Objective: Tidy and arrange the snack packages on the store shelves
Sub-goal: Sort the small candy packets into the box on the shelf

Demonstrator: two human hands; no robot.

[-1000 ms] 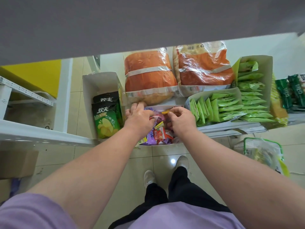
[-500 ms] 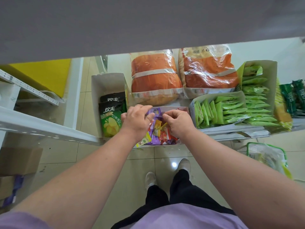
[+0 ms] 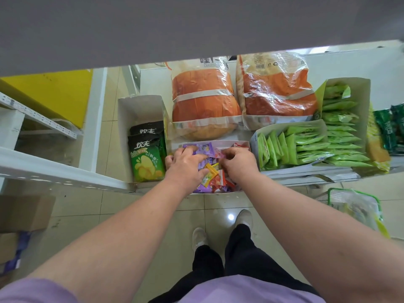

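Both hands work inside a shallow white candy tray (image 3: 218, 142) at the front lip of the shelf (image 3: 306, 171); the tray is hemmed in by a tall white carton (image 3: 140, 108) on its left, a low carton of green sachets (image 3: 290, 145) on its right, and two bulging orange bags (image 3: 205, 101) behind it, so the only free way out is upward or toward the person, above the tiled floor (image 3: 135, 206).

The left hand (image 3: 185, 166) lies knuckles-up over the heap of small candy packets (image 3: 215, 178), its fingers bent down into them with the tips against a purple packet (image 3: 202, 148); whether they actually pinch it I cannot tell; the right hand (image 3: 238, 164) has its fingers curled, thumb and forefinger pinching a pink wrapper (image 3: 220, 153) at the tray's far side.

The candy packets are glossy, crinkled foil in purple, red and yellow, lying loose and jumbled; the orange bags are clear wrinkled plastic, rounded and soft; the sachets are flat, matte green, standing in tight rows; chip bags (image 3: 147, 158) in black and green stand upright in the tall carton; a grey slab of upper shelf (image 3: 196, 25) overhangs everything.
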